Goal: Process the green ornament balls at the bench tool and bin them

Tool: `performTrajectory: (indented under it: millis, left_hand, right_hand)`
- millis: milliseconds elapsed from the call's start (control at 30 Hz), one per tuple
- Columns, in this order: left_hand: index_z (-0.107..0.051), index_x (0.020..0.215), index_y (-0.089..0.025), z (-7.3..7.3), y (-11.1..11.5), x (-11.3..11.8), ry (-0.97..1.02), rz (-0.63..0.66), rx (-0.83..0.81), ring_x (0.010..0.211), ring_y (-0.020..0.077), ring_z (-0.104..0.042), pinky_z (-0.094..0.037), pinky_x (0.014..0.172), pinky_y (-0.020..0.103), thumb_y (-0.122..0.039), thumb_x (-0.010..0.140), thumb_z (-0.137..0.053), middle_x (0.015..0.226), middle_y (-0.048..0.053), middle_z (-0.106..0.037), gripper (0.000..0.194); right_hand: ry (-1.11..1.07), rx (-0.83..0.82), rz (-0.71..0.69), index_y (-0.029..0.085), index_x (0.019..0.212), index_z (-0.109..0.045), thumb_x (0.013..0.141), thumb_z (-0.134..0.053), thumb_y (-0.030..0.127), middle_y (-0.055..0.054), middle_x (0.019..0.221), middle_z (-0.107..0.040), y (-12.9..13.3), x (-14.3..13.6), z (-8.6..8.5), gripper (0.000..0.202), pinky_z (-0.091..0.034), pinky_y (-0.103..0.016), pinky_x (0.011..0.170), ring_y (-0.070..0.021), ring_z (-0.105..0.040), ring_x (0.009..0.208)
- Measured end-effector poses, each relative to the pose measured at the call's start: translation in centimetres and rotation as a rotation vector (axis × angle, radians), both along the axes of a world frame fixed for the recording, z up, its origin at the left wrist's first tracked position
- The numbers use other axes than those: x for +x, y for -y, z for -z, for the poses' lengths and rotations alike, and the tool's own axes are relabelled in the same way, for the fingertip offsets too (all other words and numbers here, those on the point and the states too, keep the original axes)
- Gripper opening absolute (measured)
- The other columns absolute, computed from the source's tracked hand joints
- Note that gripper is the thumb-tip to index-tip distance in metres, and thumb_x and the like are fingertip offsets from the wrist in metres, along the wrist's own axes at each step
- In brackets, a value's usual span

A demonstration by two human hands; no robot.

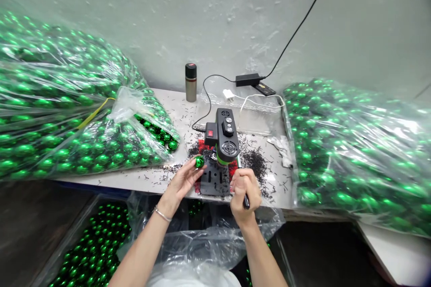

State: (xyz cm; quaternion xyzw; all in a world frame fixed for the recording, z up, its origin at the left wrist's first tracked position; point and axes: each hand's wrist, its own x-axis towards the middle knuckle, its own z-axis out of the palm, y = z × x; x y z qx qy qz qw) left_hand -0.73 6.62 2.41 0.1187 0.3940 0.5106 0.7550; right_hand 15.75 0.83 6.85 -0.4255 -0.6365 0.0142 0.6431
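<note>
A shiny green ball (200, 161) sits at the fingertips of my left hand (183, 180), just left of a small black machine (228, 136) with round vents and a red switch. My right hand (246, 190) is wrapped round a black handle (246, 202) at the machine's front right. Below the machine's head lies its black slotted base plate (214, 179), over something red. Short black scraps (255, 163) are scattered round it on the white table (175, 105).
Large clear bags of green balls stand at the left (60, 98) and right (353, 152). Behind the machine are a bottle (191, 83), a black power adapter (248, 80) and a clear tray (259, 119). Below the table edge, more green balls (97, 242) lie in plastic.
</note>
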Motion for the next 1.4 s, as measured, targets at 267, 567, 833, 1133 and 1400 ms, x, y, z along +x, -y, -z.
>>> performTrajectory:
  millis: [267,567,833,1133,1400]
  left_hand:
    - [-0.063,0.13,-0.018,2.2,0.1,-0.2,-0.359,0.121,0.24,0.081,0.0132,-0.07,-0.056,0.072,0.021,-0.027,0.081,-0.075,0.101,0.006,-0.075,0.051]
    - [-0.067,0.118,-0.016,2.7,0.7,1.5,-1.342,0.309,0.865,0.098,0.0271,-0.069,-0.054,0.091,0.041,-0.035,0.086,-0.067,0.108,0.013,-0.074,0.037]
    - [-0.067,0.118,-0.015,2.0,0.1,2.0,-1.537,0.428,1.094,0.099,0.0269,-0.069,-0.054,0.089,0.037,-0.03,0.088,-0.067,0.107,0.013,-0.073,0.033]
    - [-0.072,0.113,-0.022,3.9,0.0,2.6,-1.385,0.258,1.066,0.103,0.0285,-0.063,-0.047,0.095,0.043,-0.047,0.087,-0.067,0.108,0.012,-0.071,0.037]
    - [-0.072,0.112,-0.022,4.7,0.2,2.7,-1.293,0.22,1.049,0.101,0.0281,-0.061,-0.044,0.093,0.043,-0.046,0.086,-0.069,0.107,0.011,-0.071,0.036]
  right_hand:
    - [-0.006,0.018,-0.009,0.021,0.066,-0.044,0.091,-0.042,0.005,0.001,0.068,-0.048,-0.1,0.0,0.0,0.03,-0.04,-0.026,0.055,-0.0115,-0.049,0.063]
    - [0.014,0.007,0.002,0.021,0.066,-0.046,0.091,-0.042,0.007,0.001,0.068,-0.049,0.0,0.1,-0.3,0.029,-0.04,-0.028,0.055,-0.0121,-0.05,0.062]
    - [0.026,0.007,0.017,0.021,0.068,-0.045,0.092,-0.042,0.006,0.001,0.068,-0.048,0.0,0.0,-0.4,0.028,-0.04,-0.027,0.056,-0.0119,-0.05,0.063]
    - [0.007,0.007,0.004,0.021,0.067,-0.044,0.092,-0.042,0.008,0.001,0.068,-0.048,0.1,0.0,0.1,0.028,-0.04,-0.028,0.056,-0.0122,-0.05,0.063]
    - [0.071,0.097,0.011,0.021,0.07,-0.044,0.097,-0.036,0.019,0.001,0.074,-0.048,-0.5,0.4,3.5,0.028,-0.045,-0.032,0.063,-0.0116,-0.05,0.063]
